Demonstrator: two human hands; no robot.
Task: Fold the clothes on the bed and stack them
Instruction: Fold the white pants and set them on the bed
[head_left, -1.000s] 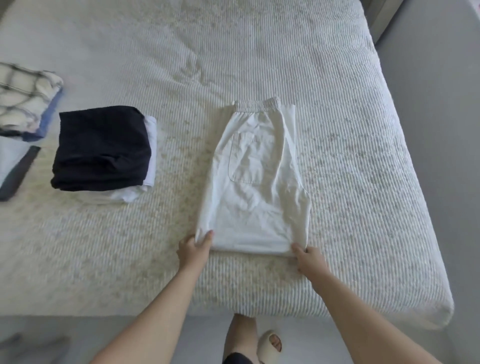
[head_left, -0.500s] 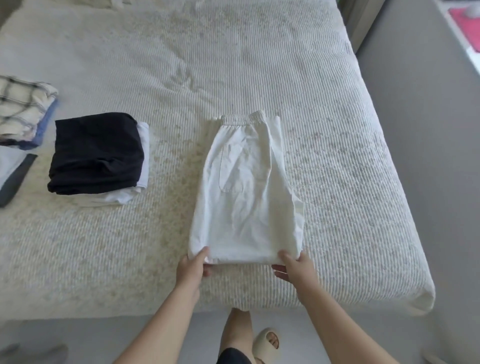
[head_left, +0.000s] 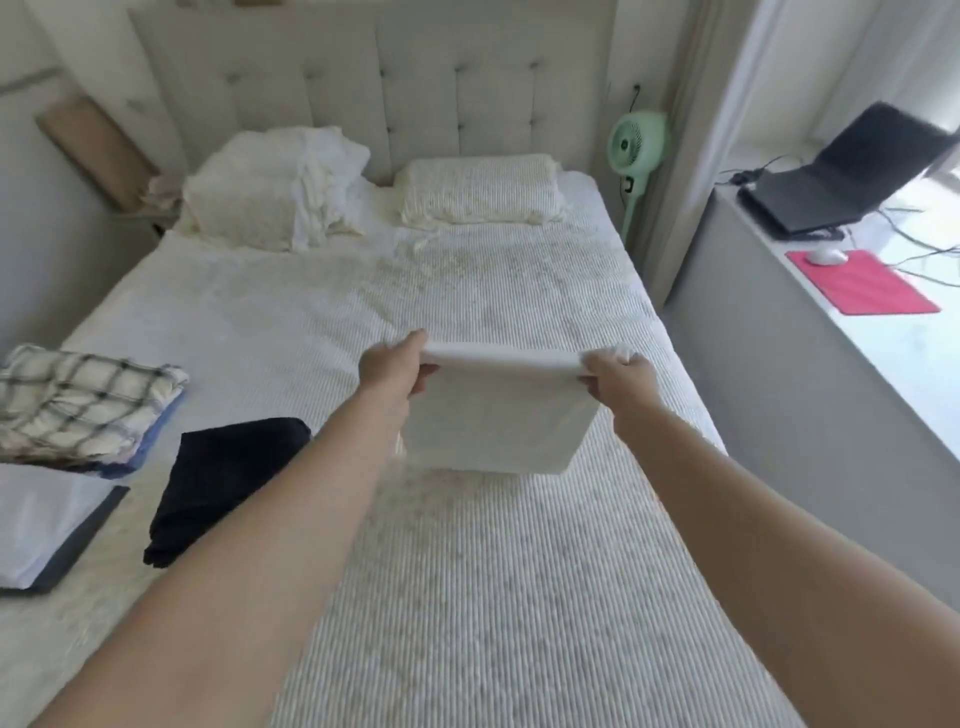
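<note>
— White, plain cloth: what shape are the shorts (head_left: 493, 426) in?
— Doubled over, a smooth near-square panel with one crisp fold along the top edge, hanging just above the bed (head_left: 467, 597) at its middle.
— Who holds them?
— Left hand (head_left: 395, 364) pinches the top corner at 9 o'clock; right hand (head_left: 621, 376) grips the corner at 3 o'clock, cloth bunched in it.
— Other clothes?
— Dark folded garment (head_left: 223, 478) at 8 o'clock, checked stack (head_left: 83, 405) beyond it at 9.
</note>
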